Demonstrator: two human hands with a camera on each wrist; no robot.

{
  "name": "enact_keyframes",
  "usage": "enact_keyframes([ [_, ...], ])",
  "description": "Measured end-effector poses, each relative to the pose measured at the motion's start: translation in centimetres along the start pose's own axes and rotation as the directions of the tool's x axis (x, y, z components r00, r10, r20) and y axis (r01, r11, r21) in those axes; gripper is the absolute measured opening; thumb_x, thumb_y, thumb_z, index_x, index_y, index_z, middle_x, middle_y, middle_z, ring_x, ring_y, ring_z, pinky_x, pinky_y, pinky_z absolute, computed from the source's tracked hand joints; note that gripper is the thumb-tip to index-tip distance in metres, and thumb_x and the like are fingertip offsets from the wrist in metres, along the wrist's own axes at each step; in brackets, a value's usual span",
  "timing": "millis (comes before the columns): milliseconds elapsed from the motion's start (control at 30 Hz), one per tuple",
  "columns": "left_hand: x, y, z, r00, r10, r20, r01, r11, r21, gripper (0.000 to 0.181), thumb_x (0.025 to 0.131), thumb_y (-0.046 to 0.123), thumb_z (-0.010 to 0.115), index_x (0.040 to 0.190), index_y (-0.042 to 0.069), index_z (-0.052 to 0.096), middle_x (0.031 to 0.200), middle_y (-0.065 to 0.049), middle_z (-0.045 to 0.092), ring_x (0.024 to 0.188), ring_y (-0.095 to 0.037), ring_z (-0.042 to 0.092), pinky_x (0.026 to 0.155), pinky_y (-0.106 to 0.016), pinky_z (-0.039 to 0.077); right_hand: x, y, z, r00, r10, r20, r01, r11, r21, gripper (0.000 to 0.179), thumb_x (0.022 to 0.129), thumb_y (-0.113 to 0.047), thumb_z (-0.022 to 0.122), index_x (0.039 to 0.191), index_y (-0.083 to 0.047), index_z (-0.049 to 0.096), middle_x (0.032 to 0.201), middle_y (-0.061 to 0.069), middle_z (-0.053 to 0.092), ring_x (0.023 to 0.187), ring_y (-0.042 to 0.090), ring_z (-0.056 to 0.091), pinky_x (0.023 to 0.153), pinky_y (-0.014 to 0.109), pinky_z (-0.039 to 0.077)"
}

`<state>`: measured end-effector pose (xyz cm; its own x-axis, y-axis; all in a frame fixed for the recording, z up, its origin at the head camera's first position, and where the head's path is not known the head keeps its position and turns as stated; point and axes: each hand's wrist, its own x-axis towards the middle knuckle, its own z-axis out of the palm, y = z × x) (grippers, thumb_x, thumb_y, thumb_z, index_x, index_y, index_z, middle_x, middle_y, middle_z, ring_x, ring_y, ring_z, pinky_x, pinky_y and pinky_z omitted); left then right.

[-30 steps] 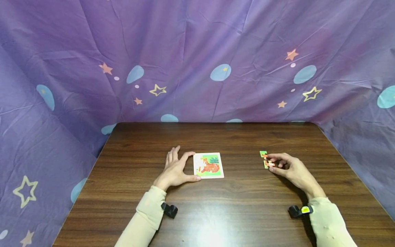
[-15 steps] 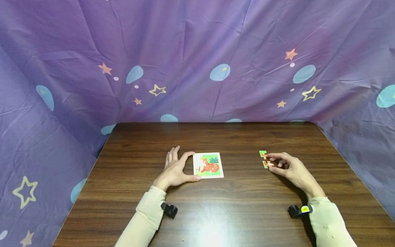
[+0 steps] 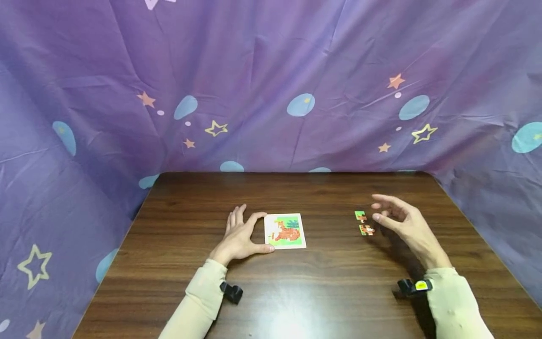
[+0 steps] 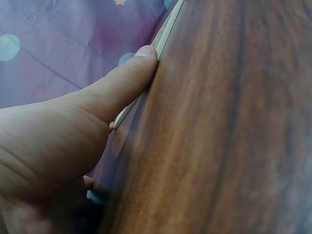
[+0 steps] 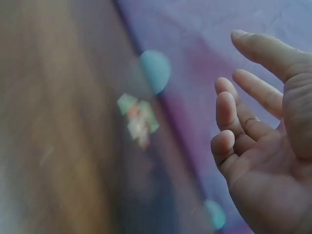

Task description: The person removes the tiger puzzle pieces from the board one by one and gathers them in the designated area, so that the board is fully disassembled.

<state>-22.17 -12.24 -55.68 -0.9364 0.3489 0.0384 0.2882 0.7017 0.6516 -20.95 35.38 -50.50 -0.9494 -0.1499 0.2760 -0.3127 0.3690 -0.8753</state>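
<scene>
left hand [image 3: 238, 239]: pinches puzzle board [image 3: 268, 229] by 2 corners | right hand [image 3: 407, 227]: relaxed, empty, 2 puzzle pieces [image 3: 366, 230] just left of it | risk: slackened left pinch could let puzzle board skid

Free tabletop [image 3: 330, 263] between puzzle [image 3: 289, 232] and pieces [image 3: 366, 230]

Starry purple drape [image 3: 254, 75], apparently wooden table [image 3: 334, 278]

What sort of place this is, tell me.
Likely a makeshift recording booth: purple cloth hangs on three sides of a wooden table, and a black camera is strapped at each wrist.
</scene>
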Motion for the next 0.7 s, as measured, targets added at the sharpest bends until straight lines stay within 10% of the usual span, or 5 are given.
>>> enact_keyframes([
  [300, -0.2, -0.5, -0.1, 1.0, 0.016, -0.017, -0.016, 1.0, 0.021, 0.104, 0.078, 0.06, 0.098, 0.165, 0.031, 0.047, 0.181, -0.032, 0.005, 0.168, -0.054, -0.004, 0.136, -0.069, -0.002, 3.2, -4.4, 3.4, 0.999, -0.042, 0.034, 0.033, 0.971, 0.236, 0.053, 0.105, -0.001, 0.074, 0.156, -0.005, 0.06, 0.127, 0.007, 0.073, 0.099, 0.012, 0.067, 0.077, 0.022, 0.058],
  [700, 0.1, -0.4, 0.2, 0.999, 0.032, -0.017, -0.031, 0.999, 0.033, 0.106, 0.078, 0.062, 0.097, 0.166, 0.031, 0.046, 0.181, -0.033, 0.006, 0.168, -0.054, -0.004, 0.136, -0.068, -0.002, 6.2, -5.9, 10.9, 0.989, -0.095, 0.11, 0.075, 0.981, 0.18, 0.052, 0.101, -0.003, 0.08, 0.15, -0.006, 0.066, 0.122, 0.007, 0.075, 0.097, 0.014, 0.07, 0.082, 0.024, 0.059],
])
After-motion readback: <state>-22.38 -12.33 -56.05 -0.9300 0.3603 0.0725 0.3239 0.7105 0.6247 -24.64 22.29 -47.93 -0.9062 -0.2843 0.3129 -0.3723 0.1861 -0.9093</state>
